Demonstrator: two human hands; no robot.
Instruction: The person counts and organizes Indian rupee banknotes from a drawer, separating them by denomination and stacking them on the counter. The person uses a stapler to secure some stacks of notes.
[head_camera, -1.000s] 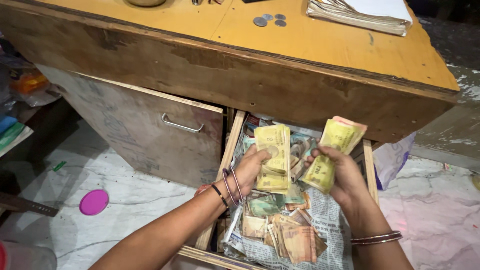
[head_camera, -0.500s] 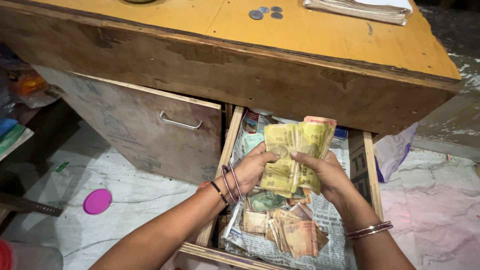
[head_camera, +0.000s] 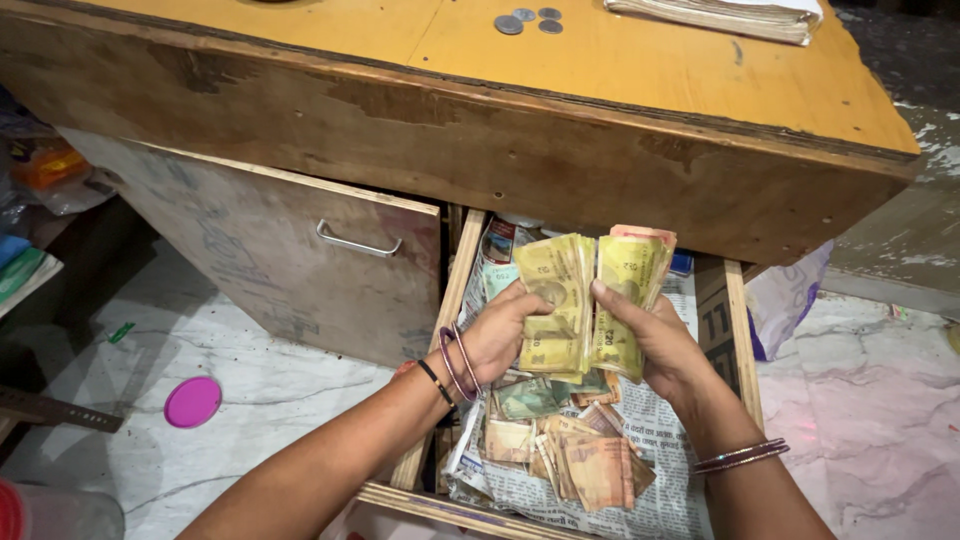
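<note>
My left hand (head_camera: 497, 335) grips a stack of yellow-green banknotes (head_camera: 553, 300) over an open wooden drawer (head_camera: 744, 340). My right hand (head_camera: 655, 340) holds a second stack of yellow banknotes (head_camera: 628, 285) pressed against the first, its thumb on the notes' edge. Both stacks stand upright, side by side and touching. Below them, loose banknotes (head_camera: 565, 450) in brown, green and orange lie on newspaper lining the drawer. Bangles circle both wrists.
A yellow-topped wooden counter (head_camera: 650, 70) carries three coins (head_camera: 527, 18) and a pile of papers (head_camera: 720, 15). A cabinet door with a metal handle (head_camera: 357, 243) hangs open at left. A pink round lid (head_camera: 192, 401) lies on the marble floor.
My two hands have drawn together: the right hand's stack, held apart at first, now sits against the left hand's stack above the drawer.
</note>
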